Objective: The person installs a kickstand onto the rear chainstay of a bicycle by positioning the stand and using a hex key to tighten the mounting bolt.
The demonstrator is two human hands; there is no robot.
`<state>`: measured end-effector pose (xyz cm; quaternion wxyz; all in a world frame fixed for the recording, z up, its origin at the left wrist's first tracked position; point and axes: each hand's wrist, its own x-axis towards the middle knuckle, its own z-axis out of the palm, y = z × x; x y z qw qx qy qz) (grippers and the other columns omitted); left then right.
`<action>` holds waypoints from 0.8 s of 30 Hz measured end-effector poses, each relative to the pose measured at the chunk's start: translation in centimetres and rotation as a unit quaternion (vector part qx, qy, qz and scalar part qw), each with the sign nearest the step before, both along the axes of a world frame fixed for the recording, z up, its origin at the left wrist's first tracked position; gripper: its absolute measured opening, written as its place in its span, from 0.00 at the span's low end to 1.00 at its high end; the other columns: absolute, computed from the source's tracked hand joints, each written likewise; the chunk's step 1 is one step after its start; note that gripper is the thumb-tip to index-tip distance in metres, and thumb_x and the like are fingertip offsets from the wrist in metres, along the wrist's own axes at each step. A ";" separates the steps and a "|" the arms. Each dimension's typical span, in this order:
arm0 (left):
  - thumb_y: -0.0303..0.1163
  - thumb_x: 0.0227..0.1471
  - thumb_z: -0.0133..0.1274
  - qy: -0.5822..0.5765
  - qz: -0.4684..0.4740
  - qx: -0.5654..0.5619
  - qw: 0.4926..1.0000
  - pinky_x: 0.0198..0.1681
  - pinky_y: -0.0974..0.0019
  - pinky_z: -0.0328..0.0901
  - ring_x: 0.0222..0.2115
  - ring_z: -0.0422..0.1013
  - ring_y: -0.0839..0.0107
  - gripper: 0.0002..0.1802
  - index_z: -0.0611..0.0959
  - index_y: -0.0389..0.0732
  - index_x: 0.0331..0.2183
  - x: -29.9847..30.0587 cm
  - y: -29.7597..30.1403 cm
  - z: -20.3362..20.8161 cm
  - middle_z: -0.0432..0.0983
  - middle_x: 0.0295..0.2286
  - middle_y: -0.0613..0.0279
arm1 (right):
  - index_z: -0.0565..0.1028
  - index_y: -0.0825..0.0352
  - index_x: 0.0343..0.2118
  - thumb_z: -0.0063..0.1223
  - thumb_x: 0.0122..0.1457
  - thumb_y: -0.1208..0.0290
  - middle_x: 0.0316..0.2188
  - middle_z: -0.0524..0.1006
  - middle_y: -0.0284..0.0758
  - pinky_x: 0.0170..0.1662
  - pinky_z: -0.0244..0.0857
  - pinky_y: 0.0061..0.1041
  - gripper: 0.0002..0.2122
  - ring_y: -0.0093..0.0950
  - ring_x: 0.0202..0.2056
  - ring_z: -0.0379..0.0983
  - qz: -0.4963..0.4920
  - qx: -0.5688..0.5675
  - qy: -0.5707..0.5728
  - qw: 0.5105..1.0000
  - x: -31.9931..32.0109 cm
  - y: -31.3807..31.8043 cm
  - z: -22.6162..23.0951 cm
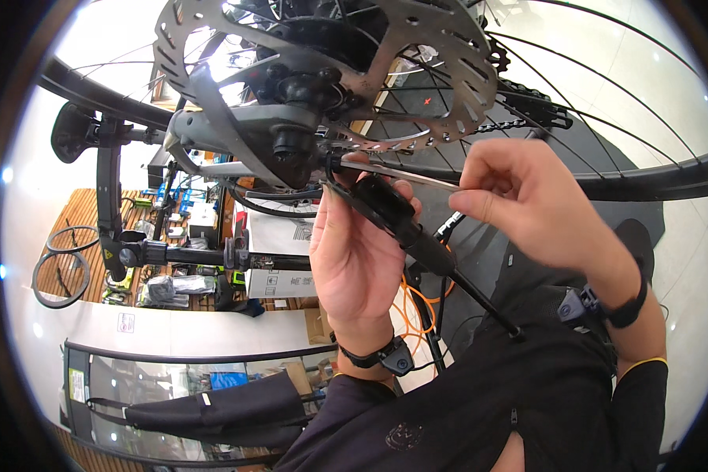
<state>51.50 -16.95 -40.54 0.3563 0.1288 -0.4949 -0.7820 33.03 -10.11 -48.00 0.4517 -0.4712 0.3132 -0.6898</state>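
A brake rotor (pixel 401 16) overhangs the right hand (pixel 523 193), wheel rim (pixel 645 186) behind it

Slotted silver metal brake disc (pixel 473 67): bars top centre;
Black spoked wheel (pixel 645 186): fences the upper right; open room beneath it, right of the right hand (pixel 519 193);
Slim silver metal bar (pixel 405 173): spans the gap to the left hand (pixel 358 263);
Tapering black rod (pixel 481 296): slants through lower centre;
Black tubular stand arm (pixel 193 256): blocks centre left.
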 end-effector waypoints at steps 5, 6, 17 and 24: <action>0.40 0.65 0.38 -0.001 0.003 -0.007 1.000 0.55 0.55 0.57 0.48 0.63 0.62 0.23 0.65 0.42 0.58 -0.3 0.1 0.2 0.69 0.47 0.55 | 0.69 0.64 0.20 0.62 0.47 0.70 0.15 0.67 0.32 0.21 0.58 0.29 0.10 0.33 0.19 0.67 -0.494 -0.127 0.346 0.787 2.3 0.0 0.0; 0.40 0.65 0.38 -0.003 0.007 -0.010 1.000 0.55 0.55 0.57 0.48 0.63 0.62 0.23 0.65 0.42 0.57 -0.3 0.1 0.2 0.69 0.47 0.56 | 0.69 0.64 0.20 0.61 0.48 0.70 0.15 0.66 0.32 0.21 0.57 0.27 0.10 0.30 0.19 0.66 -0.479 -0.148 0.328 0.801 2.3 -0.3 -0.2; 0.40 0.65 0.37 0.011 -0.007 -0.024 1.000 0.55 0.54 0.59 0.49 0.65 0.62 0.21 0.69 0.41 0.54 -0.4 0.0 0.1 0.69 0.48 0.56 | 0.71 0.70 0.21 0.55 0.59 0.70 0.14 0.62 0.22 0.21 0.47 0.19 0.12 0.13 0.19 0.52 -0.057 -0.114 0.089 0.988 -0.2 -1.7 -1.1; 0.40 0.65 0.37 0.007 0.007 -0.030 1.000 0.54 0.54 0.60 0.49 0.66 0.62 0.21 0.70 0.41 0.54 -0.6 0.0 0.1 0.68 0.49 0.58 | 0.70 0.70 0.23 0.52 0.60 0.71 0.14 0.62 0.29 0.22 0.50 0.20 0.11 0.16 0.18 0.54 0.022 -0.080 0.061 0.995 -0.6 -1.9 -1.3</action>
